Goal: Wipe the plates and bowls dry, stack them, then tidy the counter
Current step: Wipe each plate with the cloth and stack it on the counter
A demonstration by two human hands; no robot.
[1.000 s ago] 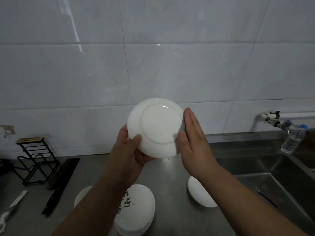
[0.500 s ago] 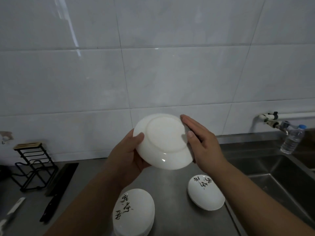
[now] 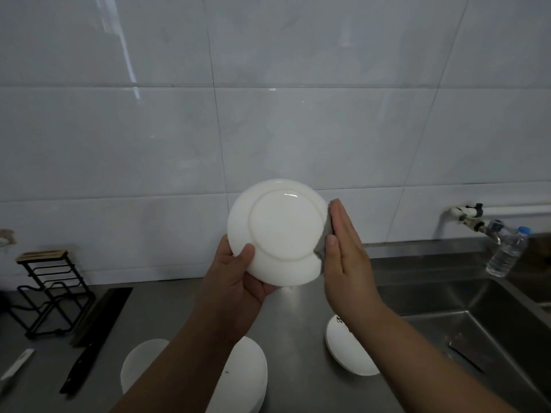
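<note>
I hold a white plate [image 3: 281, 231] up in front of the tiled wall, its underside facing me. My left hand [image 3: 235, 281] grips its lower left rim, thumb on the back. My right hand [image 3: 343, 248] lies flat with straight fingers against the plate's right edge, pressing a grey cloth [image 3: 323, 242] onto it; most of the cloth is hidden. Below, on the steel counter [image 3: 295, 317], sits a stack of white plates [image 3: 247, 380], partly hidden by my left forearm. Another white dish [image 3: 140, 368] lies left of it. A white bowl [image 3: 346, 353] with black writing sits to the right.
A steel sink [image 3: 465, 323] lies at the right with a dark tool [image 3: 463, 356] in it, a tap [image 3: 477, 219] and a plastic water bottle [image 3: 507, 251] above. At the left stand a black wire rack [image 3: 50, 293], a cleaver [image 3: 98, 329] and a white-handled knife [image 3: 16, 365].
The plate has tilted back upright, its underside facing me again. My right hand has straightened and slid along the right edge with the cloth. The view dipped slightly.
</note>
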